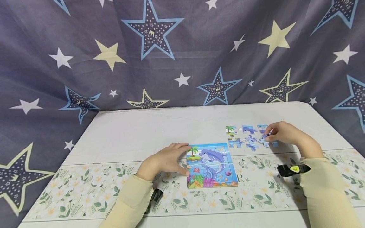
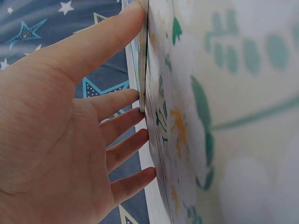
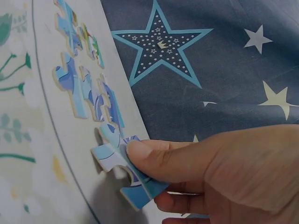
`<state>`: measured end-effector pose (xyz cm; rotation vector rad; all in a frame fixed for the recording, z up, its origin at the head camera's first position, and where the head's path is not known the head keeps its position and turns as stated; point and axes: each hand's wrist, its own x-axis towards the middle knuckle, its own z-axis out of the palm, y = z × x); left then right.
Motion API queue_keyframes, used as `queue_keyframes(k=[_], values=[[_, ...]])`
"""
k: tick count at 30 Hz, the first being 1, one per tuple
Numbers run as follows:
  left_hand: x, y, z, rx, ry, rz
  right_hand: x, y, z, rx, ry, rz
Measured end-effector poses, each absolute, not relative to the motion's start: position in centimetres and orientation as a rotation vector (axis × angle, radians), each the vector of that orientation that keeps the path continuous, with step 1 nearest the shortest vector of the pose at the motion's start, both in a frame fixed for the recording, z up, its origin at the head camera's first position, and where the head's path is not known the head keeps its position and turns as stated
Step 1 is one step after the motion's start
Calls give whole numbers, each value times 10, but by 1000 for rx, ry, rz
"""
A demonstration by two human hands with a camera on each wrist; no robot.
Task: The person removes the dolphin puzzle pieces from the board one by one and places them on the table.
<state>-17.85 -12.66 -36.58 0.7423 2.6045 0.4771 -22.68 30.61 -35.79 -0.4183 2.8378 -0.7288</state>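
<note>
A square dolphin puzzle board [image 1: 211, 166] lies on the table, showing two dolphins, a palm tree and corals. At its left edge, my left hand [image 1: 166, 161] rests with fingers spread; in the left wrist view the thumb [image 2: 110, 37] and fingertips touch the board's rim. Farther right, my right hand [image 1: 287, 135] pinches a blue jigsaw piece [image 3: 110, 157] between thumb and fingers, tilted up from the tabletop. Several loose jigsaw pieces [image 1: 235, 142] lie in rows beside that hand, and the right wrist view shows some of them [image 3: 72, 86] just beyond the held piece.
A white table [image 1: 137, 133] carries a floral printed band [image 1: 94, 190] across its front half. Behind it hangs a dark curtain [image 1: 159, 76] with stars, meeting the table's back edge. A black strap with a yellow label [image 1: 294, 169] sits at the right wrist.
</note>
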Motion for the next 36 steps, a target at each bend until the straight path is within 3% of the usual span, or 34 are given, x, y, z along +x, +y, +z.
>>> queue_keyframes(k=[36], values=[[-178, -126, -365, 719, 2601, 461, -228, 301, -360, -254, 2867, -716]])
